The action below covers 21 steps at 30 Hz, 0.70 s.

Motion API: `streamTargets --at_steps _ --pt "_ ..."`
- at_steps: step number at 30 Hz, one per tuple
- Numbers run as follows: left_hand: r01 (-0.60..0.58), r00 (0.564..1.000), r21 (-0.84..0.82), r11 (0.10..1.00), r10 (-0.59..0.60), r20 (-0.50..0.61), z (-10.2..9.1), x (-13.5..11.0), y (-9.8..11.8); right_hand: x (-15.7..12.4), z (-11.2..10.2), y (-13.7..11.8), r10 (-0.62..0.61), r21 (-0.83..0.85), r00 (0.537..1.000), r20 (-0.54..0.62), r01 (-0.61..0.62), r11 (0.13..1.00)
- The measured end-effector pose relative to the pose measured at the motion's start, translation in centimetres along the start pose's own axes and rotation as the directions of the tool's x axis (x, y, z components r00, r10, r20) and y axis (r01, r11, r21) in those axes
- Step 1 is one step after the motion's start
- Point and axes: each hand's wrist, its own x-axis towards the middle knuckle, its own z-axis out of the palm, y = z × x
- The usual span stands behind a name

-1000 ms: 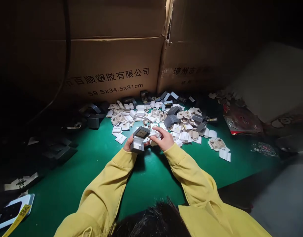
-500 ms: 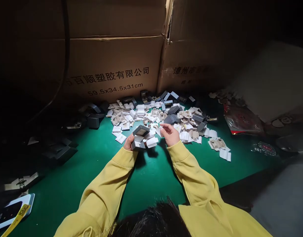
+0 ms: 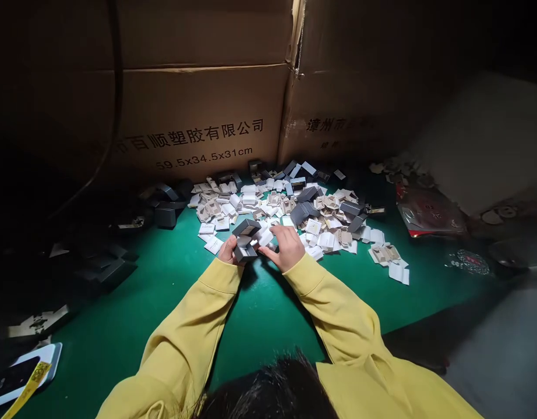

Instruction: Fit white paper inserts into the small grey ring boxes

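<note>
My left hand (image 3: 229,250) is closed round a small grey hinged box (image 3: 244,240) with its lid standing open. My right hand (image 3: 286,247) sits just to the right of the box, fingers curled and pinching a white insert (image 3: 265,237) at the box's edge. Both sleeves are yellow. Behind my hands a pile of white and beige inserts (image 3: 325,224) mixed with several grey boxes spreads over the green table top (image 3: 260,314).
Two big cardboard cartons (image 3: 194,110) stand along the back of the table. Dark boxes (image 3: 166,206) lie at the left. A phone on a white block (image 3: 19,375) rests at the near left edge. A red packet (image 3: 426,212) lies at the right.
My right hand rose away to the pile half a second ago and has now come back to the open box with a white insert. The left hand kept hold of the box.
</note>
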Motion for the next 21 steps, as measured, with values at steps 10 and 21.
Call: streamTargets --at_steps 10,21 --pt "-0.103 0.994 -0.047 0.994 0.1 -0.053 0.9 0.0 -0.2 0.0 0.2 1.1 0.125 0.058 0.992 0.032 -0.127 0.99" --pt "-0.017 0.999 0.052 0.998 0.018 -0.027 -0.1 0.1 0.1 0.2 -0.2 1.0 0.092 0.092 0.996 -0.002 -0.091 0.992"
